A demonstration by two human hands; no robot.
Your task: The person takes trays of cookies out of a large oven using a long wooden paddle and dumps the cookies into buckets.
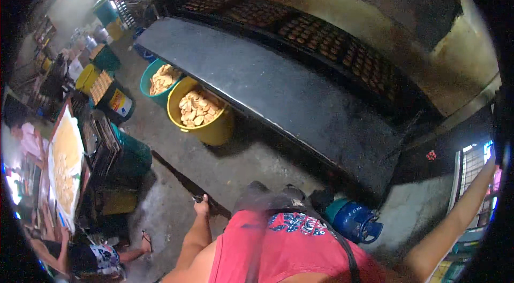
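My left hand (201, 206) is low in front of me, left of my red top. Its fingers are closed around a small dark thing too unclear to name. Just behind it runs a long dark strip (182, 177); whether the hand touches it I cannot tell. My right arm stretches up to the far right, where my right hand (489, 168) lies at the picture's rim beside a bright grated window (471, 170). Its fingers are too dim and cut off to read.
Ahead stands a long dark metal table (267, 77), with trays of browned rounds (310, 34) behind it. A yellow tub (206, 130) and a teal tub (152, 89) hold pale baked pieces. A blue gas cylinder (354, 219) stands nearby. Another person (64, 251) works at left.
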